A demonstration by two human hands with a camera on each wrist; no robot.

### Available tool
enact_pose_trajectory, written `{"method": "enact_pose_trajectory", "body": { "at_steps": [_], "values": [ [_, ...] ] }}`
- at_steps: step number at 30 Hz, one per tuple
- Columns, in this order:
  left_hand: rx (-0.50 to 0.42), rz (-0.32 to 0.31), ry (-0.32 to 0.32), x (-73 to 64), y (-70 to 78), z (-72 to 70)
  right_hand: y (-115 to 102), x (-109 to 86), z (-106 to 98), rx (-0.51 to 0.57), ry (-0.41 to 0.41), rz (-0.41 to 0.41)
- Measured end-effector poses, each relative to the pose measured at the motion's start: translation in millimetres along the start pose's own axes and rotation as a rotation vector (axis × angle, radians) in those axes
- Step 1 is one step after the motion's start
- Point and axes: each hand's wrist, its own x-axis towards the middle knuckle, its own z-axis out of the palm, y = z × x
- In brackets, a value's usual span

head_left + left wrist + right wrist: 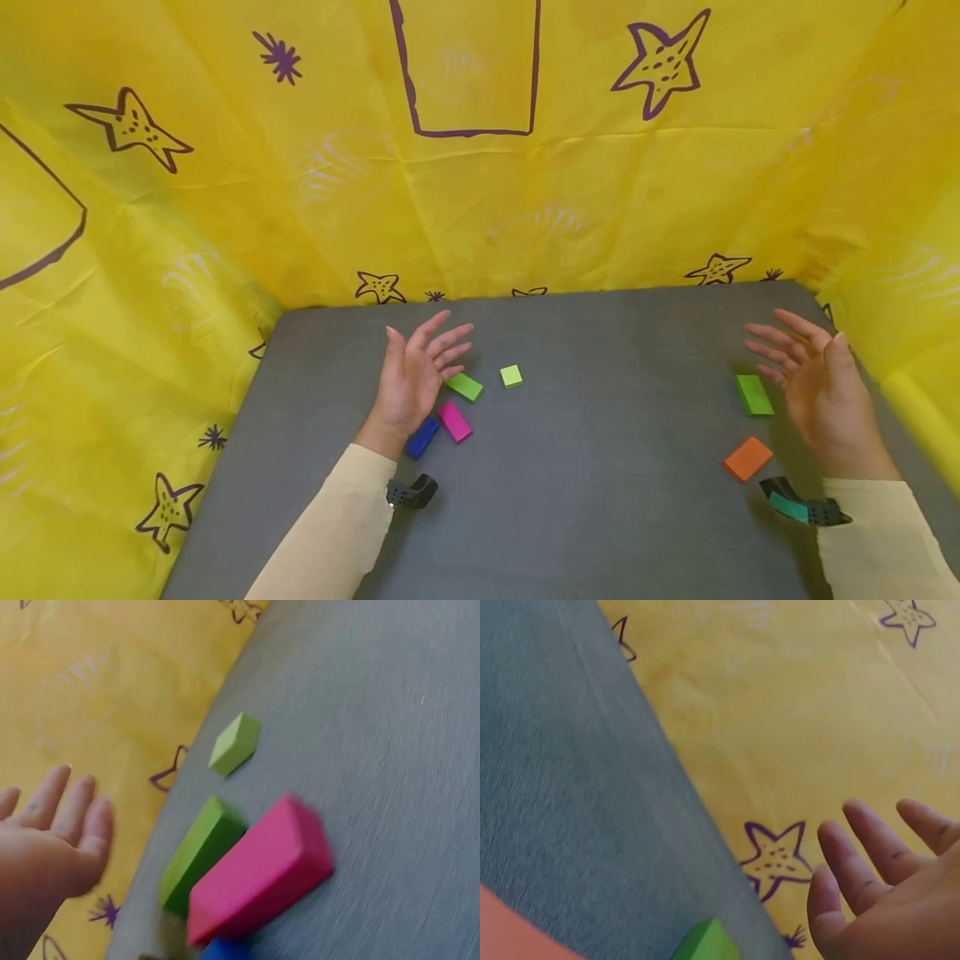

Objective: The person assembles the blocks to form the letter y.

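In the head view my left hand (411,379) hovers with relaxed, spread fingers and holds nothing. Close by on the grey table lie a green block (465,387), a pink block (455,422) and a blue block (422,437). A small light-green cube (511,377) sits a little to their right. On the far right my right hand (828,396) is also raised, palm inward, fingers loosely extended and nothing in it. Beside it are another green block (753,395) and an orange block (747,459). The left wrist view shows the pink block (262,870) large, near the green one.
The grey table (600,517) has a yellow cloth (465,183) with purple star drawings behind it and at both sides. Dark bands (412,492) are worn at the wrists, over light sleeves (330,525). A wide stretch of tabletop lies between the two block groups.
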Motion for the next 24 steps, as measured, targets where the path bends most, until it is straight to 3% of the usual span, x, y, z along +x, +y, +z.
{"method": "enact_pose_trajectory", "body": {
  "at_steps": [7,11,16,19,24],
  "values": [
    [-0.007,-0.051,0.042,5.5,-26.8,24.6,14,-5.4,-8,-0.068,0.183,0.052],
    [0.000,-0.056,0.086,7.7,-45.9,37.2,24,-8.6,-17,-0.125,0.232,0.067],
    [0.058,-0.088,0.090,9.1,-69.6,50.8,39,-13.4,-29,-0.179,0.293,0.101],
    [0.160,-0.084,0.110,10.4,-80.3,53.7,45,-18.1,-36,-0.315,0.321,0.155],
    [0.400,-0.052,0.125,11.1,-85.6,43.0,52,-23.5,-42,-0.650,0.330,0.271]
  ]
}}
